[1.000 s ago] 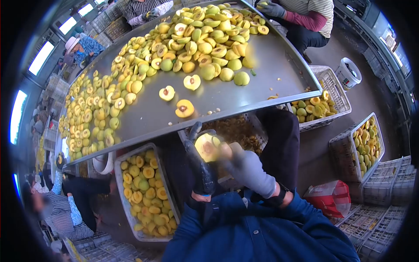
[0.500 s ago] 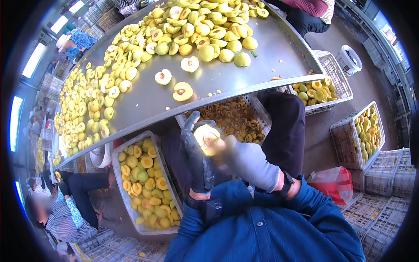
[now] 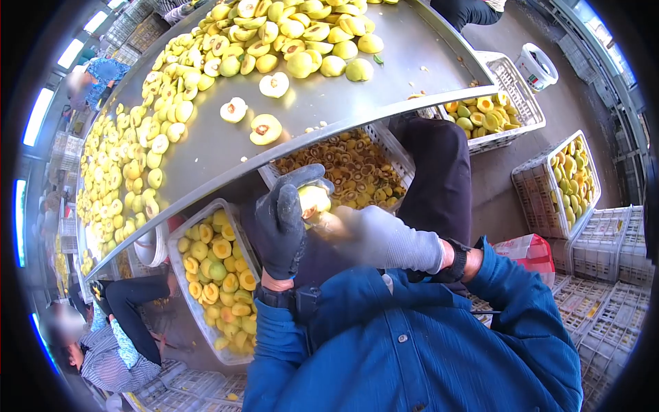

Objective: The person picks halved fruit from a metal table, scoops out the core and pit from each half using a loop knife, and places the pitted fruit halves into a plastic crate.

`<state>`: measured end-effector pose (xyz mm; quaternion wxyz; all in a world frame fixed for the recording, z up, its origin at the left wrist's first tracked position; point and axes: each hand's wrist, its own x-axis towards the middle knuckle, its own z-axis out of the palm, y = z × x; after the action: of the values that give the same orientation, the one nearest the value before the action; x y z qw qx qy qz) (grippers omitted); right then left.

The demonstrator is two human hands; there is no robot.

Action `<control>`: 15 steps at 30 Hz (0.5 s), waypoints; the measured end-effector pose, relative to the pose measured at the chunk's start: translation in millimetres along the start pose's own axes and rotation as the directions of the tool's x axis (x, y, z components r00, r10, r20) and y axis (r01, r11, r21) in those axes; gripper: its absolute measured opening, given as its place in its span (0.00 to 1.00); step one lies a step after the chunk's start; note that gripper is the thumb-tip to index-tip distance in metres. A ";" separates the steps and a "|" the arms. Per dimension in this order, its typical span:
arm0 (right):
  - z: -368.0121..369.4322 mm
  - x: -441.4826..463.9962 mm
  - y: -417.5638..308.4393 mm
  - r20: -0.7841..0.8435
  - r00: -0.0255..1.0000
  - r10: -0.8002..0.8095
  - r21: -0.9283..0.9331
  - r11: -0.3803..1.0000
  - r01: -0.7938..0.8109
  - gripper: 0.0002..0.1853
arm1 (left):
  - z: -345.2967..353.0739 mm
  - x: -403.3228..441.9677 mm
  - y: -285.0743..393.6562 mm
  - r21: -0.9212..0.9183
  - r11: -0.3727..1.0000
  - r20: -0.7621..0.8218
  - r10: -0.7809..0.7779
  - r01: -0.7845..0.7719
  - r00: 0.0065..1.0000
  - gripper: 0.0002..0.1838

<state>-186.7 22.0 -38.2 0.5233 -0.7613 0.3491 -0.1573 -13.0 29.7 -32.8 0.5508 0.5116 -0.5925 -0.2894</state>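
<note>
My left hand (image 3: 283,216), in a dark glove, is wrapped round a halved yellow fruit (image 3: 314,200) whose cut face shows. My right hand (image 3: 374,233), in a light grey glove, meets the fruit from the right; its fingertips are smeared, and whatever they grip is too blurred to make out. Both hands are over my lap, below the metal table's edge. On the metal table (image 3: 206,147) lie three separate fruit halves, one of them a half with a brown centre (image 3: 266,129), in front of a large heap of halved fruit (image 3: 302,41).
Beneath the table is a crate of scraps (image 3: 350,165). A crate of fruit halves (image 3: 220,275) stands at left, others (image 3: 491,113) (image 3: 570,182) at right. A white bucket (image 3: 537,67), a red-and-white bag (image 3: 528,254) and stacked crates (image 3: 607,240) are at right. A person (image 3: 113,353) sits at lower left.
The view has shifted, so the table and crates appear higher and further left. My left hand's fingers are now curled more over the fruit, and my right hand remains against it.
</note>
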 end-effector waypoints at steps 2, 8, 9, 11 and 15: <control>0.3 -0.4 1.0 0.098 0.995 -0.001 0.432 0.901 -0.042 0.13 | -1.1 1.1 0.9 -0.091 0.994 0.032 -0.058 0.061 0.998 0.30; 2.5 1.2 13.0 0.203 0.978 0.052 0.493 0.858 -0.147 0.12 | 11.9 -8.2 -6.7 -0.355 0.920 0.009 -0.171 0.163 0.985 0.31; -10.0 1.2 0.5 0.362 0.922 0.135 0.534 0.781 -0.324 0.12 | 22.6 -10.2 0.1 -0.489 0.852 -0.039 -0.235 0.187 0.971 0.31; -14.4 1.8 -2.4 0.520 0.842 0.141 0.584 0.661 -0.471 0.12 | 32.1 -11.1 0.4 -0.694 0.696 -0.040 -0.294 0.185 0.955 0.32; -16.2 10.9 1.2 0.340 0.932 0.126 0.515 0.804 -0.297 0.12 | 39.2 -0.6 -9.3 -0.877 0.443 -0.039 -0.451 0.185 0.892 0.38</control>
<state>-189.2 3.1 -34.2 0.7821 -0.5454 0.2910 -0.0793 -47.6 18.7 -50.3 0.7389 0.3092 -0.1830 -0.5701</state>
